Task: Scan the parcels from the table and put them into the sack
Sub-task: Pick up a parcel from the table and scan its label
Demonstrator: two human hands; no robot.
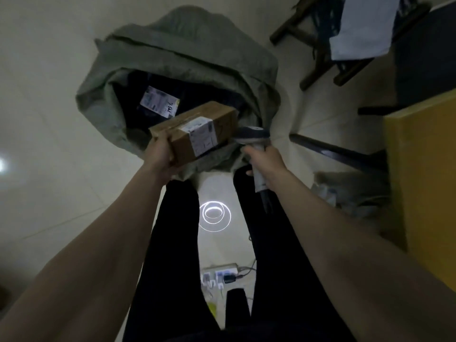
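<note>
Fingers of the left hand point(160, 154) grip one end of a brown cardboard parcel point(195, 133) (white label up), held over the near rim of the open grey-green fabric sack point(187, 58). Just right of that parcel, the right hand point(265, 164) wraps a grey handheld scanner point(254, 139). Inside the sack lies a dark labelled parcel point(160, 101).

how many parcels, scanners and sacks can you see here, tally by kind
Parcels: 2, a brown cardboard box gripped by the left hand over the sack's mouth, and a dark parcel with a white label already inside.
Scanners: 1, the handheld scanner gripped by the right hand.
Sacks: 1, the grey-green sack open on the floor.
Total: 4
</note>
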